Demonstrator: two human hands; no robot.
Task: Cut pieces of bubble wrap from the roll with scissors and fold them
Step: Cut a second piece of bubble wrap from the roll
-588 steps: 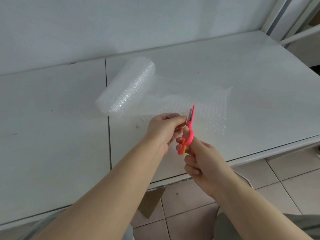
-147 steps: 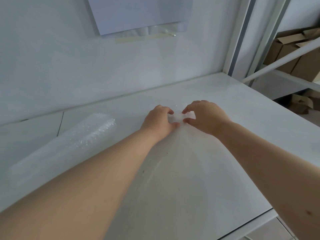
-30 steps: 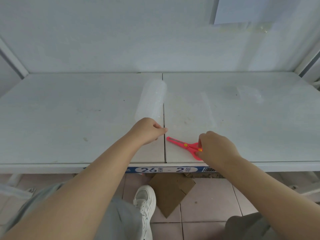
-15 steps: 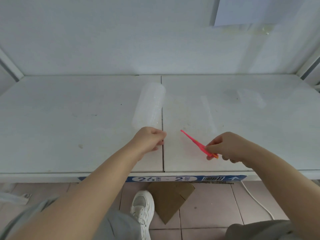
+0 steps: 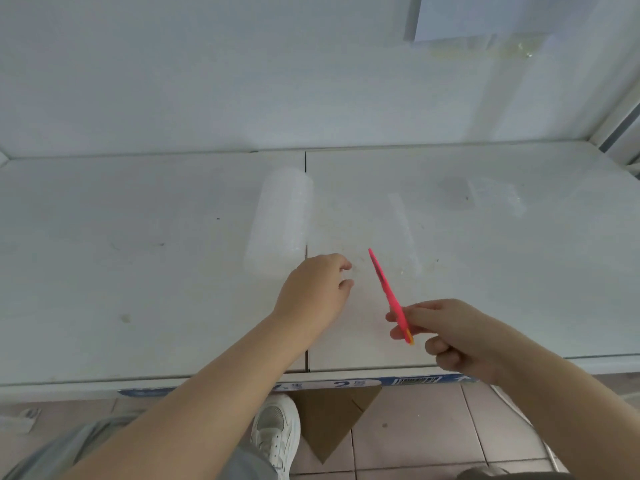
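1. The right hand point(image 5: 460, 336) grips pink scissors point(image 5: 389, 295) by the handles, closed blades raised above the white table point(image 5: 138, 271)
2. The left hand point(image 5: 313, 292) pinches the unrolled bubble wrap sheet's near edge
3. The bubble wrap roll point(image 5: 278, 225) lies just beyond the left hand

One bubble wrap roll point(image 5: 278, 225), one scissors point(image 5: 388, 292), two hands: left point(image 5: 313, 292), right point(image 5: 457, 332).
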